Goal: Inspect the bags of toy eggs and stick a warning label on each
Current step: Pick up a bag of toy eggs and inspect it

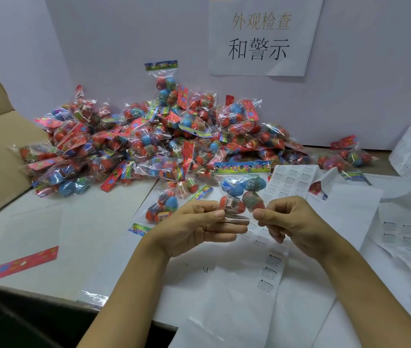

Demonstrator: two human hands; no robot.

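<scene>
Above the desk's [36, 222] near edge, the left hand [194, 229] and right hand [289, 224] each pinch a bottom corner of a clear bag of toy eggs [242, 194], their grip closed on the plastic. Sheets of warning labels [289, 177] lie just beyond. Farther back, a pile of bagged eggs [149, 139] reaches the white wall, under a paper sign [262, 36].

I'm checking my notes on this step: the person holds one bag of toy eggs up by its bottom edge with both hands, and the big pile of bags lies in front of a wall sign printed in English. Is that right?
Not quite. The head view shows the wall sign printed in Chinese characters, not English. The rest holds: the left hand and right hand pinch the bottom edge of one bag of toy eggs, and the pile of bags lies in front of that sign.
</scene>
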